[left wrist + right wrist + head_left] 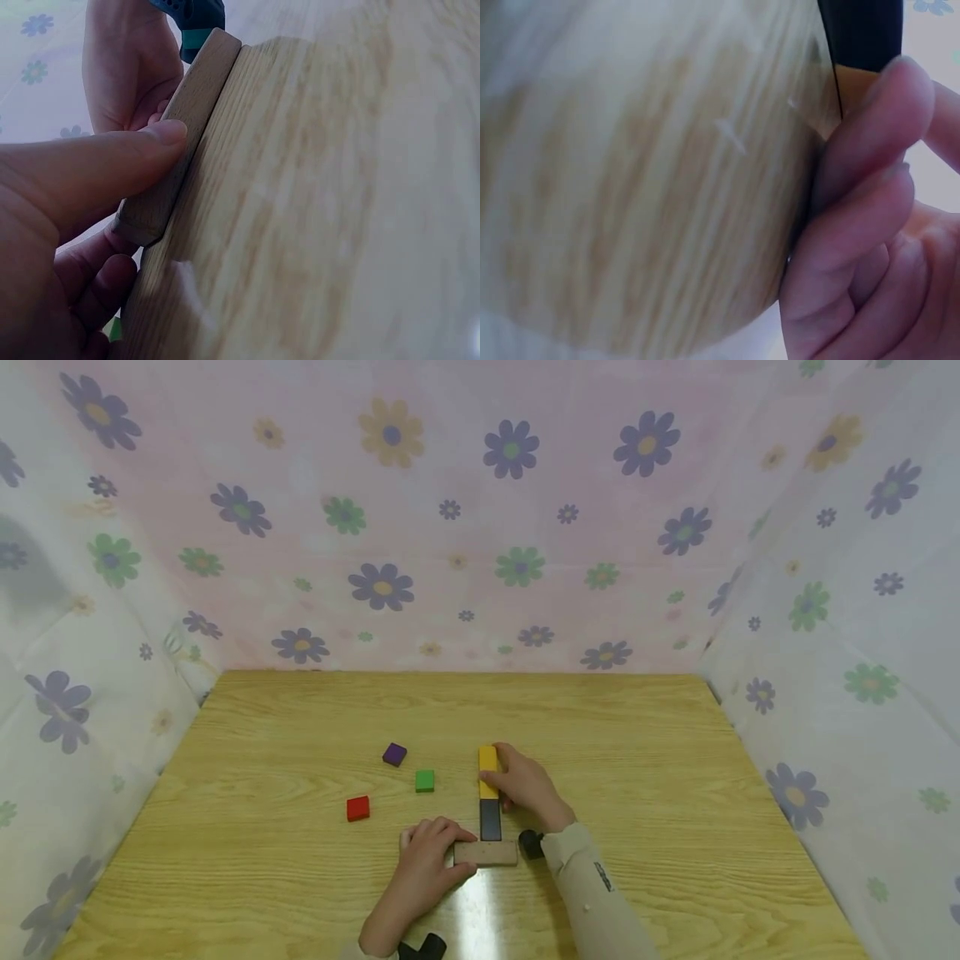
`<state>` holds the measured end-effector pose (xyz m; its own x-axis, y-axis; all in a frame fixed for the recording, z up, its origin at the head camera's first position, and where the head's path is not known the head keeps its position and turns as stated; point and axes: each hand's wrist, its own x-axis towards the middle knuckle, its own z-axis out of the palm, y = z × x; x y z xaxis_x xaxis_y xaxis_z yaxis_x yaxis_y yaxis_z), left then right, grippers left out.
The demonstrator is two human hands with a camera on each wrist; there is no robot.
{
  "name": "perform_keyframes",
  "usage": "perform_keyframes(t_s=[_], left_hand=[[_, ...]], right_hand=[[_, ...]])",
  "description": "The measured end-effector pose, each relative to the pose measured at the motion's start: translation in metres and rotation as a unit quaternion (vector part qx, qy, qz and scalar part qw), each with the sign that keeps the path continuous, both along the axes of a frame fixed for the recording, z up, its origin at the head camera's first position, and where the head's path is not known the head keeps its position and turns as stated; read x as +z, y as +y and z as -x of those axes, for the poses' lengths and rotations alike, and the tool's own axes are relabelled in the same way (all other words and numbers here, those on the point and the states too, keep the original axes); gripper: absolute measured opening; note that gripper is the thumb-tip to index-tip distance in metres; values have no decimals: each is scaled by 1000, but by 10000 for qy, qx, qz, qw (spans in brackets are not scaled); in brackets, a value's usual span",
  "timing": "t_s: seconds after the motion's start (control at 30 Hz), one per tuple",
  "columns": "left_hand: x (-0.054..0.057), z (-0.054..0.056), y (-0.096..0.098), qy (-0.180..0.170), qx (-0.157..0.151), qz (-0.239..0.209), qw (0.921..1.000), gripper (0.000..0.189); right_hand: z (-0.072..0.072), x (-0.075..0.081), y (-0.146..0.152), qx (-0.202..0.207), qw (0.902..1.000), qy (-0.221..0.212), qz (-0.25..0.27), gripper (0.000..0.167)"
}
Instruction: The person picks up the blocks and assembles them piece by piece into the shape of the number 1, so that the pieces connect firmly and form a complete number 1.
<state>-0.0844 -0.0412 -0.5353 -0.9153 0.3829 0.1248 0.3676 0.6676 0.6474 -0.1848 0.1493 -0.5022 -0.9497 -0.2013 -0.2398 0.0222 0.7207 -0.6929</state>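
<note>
On the table, a plain wooden block (495,854) lies crosswise, and my left hand (426,862) grips its left end. In the left wrist view the thumb (150,150) presses one side of this block, with fingers at its end. A black block (490,820) runs away from the wooden one, end against its far side. Beyond it, in line, lies a yellow block (487,760), which my right hand (531,787) pinches between thumb and fingers. The right wrist view shows curled fingers (855,202) beside the black block (864,34); most of the yellow one is hidden there.
Left of the yellow block lie three small blocks: purple (394,754), green (425,781) and red (358,808). Flower-printed curtains (450,543) stand behind the table (262,735) and along both sides. Black wrist devices (531,844) sit at both wrists.
</note>
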Motion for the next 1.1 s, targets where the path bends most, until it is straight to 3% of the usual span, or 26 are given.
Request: perform_keyframes(t_s=[1.1], left_hand=[[-1,-2,0,-74,62,-100,9999,28]], right_hand=[[-1,-3,0,52,10000,-3,-34,65]])
